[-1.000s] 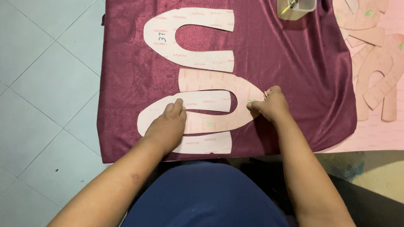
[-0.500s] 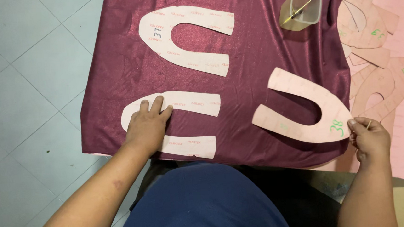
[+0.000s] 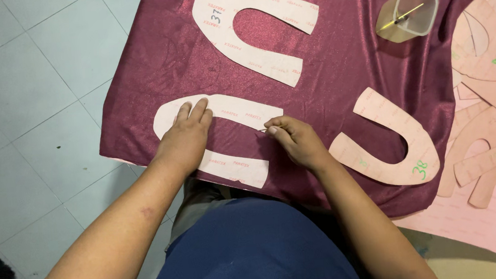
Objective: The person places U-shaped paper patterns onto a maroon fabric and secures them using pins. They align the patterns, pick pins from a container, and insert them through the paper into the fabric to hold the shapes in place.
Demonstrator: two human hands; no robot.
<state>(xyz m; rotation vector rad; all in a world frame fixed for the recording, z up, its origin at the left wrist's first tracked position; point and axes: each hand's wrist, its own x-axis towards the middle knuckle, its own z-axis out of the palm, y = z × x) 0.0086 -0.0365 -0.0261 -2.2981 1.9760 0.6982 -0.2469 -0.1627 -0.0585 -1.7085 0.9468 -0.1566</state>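
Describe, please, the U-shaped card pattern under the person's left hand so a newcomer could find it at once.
Start at the maroon cloth. Three U-shaped card patterns lie on it; this pattern is at the near left edge, pinned by the left hand. Unlike the pinkish one, it is pale and opens rightward.

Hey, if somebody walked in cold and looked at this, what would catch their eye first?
Probably the shiny maroon fabric spread over the work surface, with three pale horseshoe-shaped paper patterns lying on it. The left hand presses flat on the nearest pattern, while the right hand pinches something thin at that pattern's inner edge. A clear plastic cup stands at the cloth's upper right.
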